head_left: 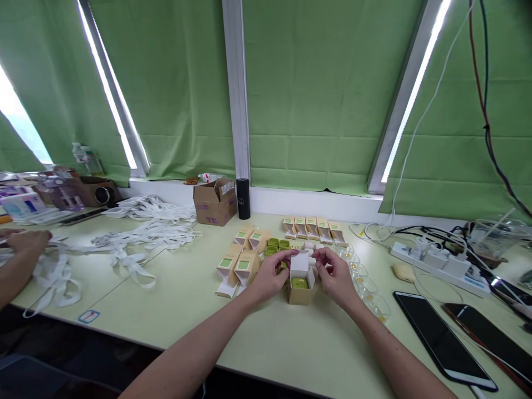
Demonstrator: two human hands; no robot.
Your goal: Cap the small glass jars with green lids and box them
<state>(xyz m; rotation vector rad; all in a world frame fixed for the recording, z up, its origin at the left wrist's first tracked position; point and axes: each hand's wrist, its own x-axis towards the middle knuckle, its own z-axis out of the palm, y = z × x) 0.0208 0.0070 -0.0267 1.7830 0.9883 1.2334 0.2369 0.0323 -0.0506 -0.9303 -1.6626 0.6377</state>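
Note:
A small tan carton point(300, 292) stands open on the pale green table point(191, 310), with a green round jar point(300, 283) sitting inside it. My left hand point(272, 275) and my right hand point(332, 274) both pinch the carton's raised white top flap point(299, 261), one hand at each side. More tan cartons with green windows point(238, 267) lie just left of my left hand. Green jars point(277, 244) sit behind the open carton. A row of closed tan cartons point(313, 228) stands further back.
Clear plastic trays point(366, 282) curve along my right. Two dark phones point(444, 339) lie at the right front, a power strip point(432, 258) with cables behind them. A brown cardboard box point(214, 202) and black cylinder point(243, 198) stand by the window. Another person's hand point(27, 243) handles white straps point(137, 235) at left.

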